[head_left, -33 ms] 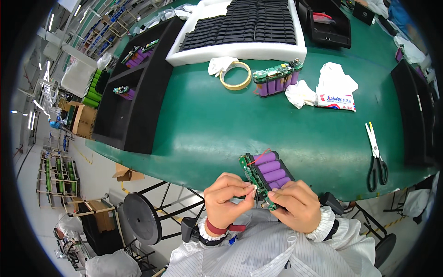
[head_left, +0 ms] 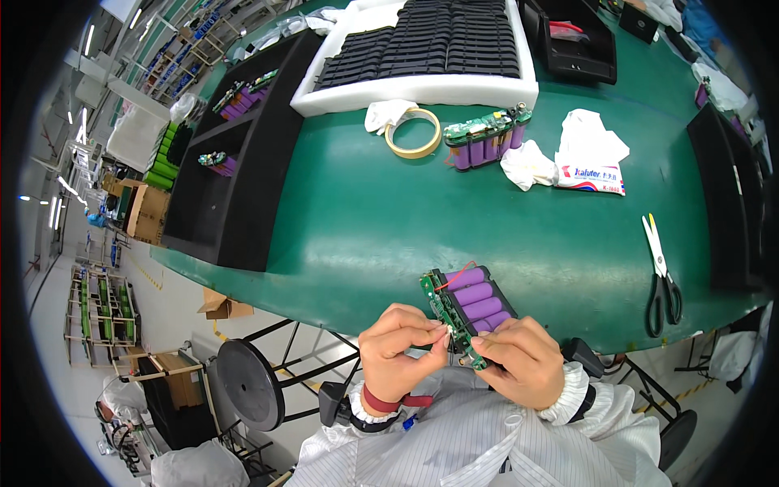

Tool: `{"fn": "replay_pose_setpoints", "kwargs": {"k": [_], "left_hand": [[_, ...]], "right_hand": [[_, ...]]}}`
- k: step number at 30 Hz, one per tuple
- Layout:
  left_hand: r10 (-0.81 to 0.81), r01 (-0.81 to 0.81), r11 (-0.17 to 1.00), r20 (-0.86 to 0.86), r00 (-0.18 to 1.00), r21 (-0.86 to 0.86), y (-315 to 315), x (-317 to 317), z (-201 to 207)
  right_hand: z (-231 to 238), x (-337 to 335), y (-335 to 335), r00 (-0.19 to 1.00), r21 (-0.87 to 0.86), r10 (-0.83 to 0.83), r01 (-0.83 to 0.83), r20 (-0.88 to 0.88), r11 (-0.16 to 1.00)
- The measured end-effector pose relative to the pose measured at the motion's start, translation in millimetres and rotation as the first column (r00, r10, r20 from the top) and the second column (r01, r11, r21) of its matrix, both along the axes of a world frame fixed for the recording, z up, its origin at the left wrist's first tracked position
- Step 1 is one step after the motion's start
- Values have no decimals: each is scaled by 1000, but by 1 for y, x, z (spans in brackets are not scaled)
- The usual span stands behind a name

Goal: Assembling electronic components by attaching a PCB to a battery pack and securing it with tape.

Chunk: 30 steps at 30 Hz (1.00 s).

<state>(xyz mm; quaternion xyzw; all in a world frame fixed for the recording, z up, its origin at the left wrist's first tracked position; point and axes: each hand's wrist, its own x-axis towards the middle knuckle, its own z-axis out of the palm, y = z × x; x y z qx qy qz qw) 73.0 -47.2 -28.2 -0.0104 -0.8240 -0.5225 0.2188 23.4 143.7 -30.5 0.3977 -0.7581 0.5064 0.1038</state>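
Observation:
A battery pack (head_left: 480, 302) of purple cells in a black frame, with a green circuit board (head_left: 442, 307) along its left side, is held tilted at the table's near edge. A thin red wire (head_left: 456, 274) loops over its far end. My right hand (head_left: 523, 357) grips the near right end, thumb close to the board's lower corner. With thumb and fingertips pinched together, my left hand (head_left: 402, 347) meets the board's left edge beside a small whitish part (head_left: 449, 329). What lies inside that pinch is too small to make out.
Across the green table (head_left: 389, 235) are a second battery pack (head_left: 487, 142), a tape roll (head_left: 414, 134), crumpled tissue (head_left: 529, 165), a white packet (head_left: 591, 174) and scissors (head_left: 664, 280). A white foam tray (head_left: 414, 96) holds black parts. Black bins (head_left: 243, 195) stand left, another (head_left: 730, 203) right.

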Motion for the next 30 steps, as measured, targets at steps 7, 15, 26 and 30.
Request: {"fn": "replay_pose_setpoints", "kwargs": {"k": [7, 15, 26, 30], "left_hand": [[-25, 25, 1000, 21, 999, 5, 3, -7, 8], [-60, 61, 994, 18, 998, -88, 13, -16, 17], [-108, 102, 971, -19, 994, -218, 24, -58, 13], [-309, 281, 943, 157, 938, 178, 36, -73, -12]], "right_hand": [[-3, -1, 4, 999, -26, -44, 44, 17, 999], [-8, -2, 12, 996, -63, -69, 73, 54, 995], [4, -31, 57, 885, 43, -264, 268, 384, 962], [27, -38, 64, 872, 111, -325, 306, 367, 945]]}}
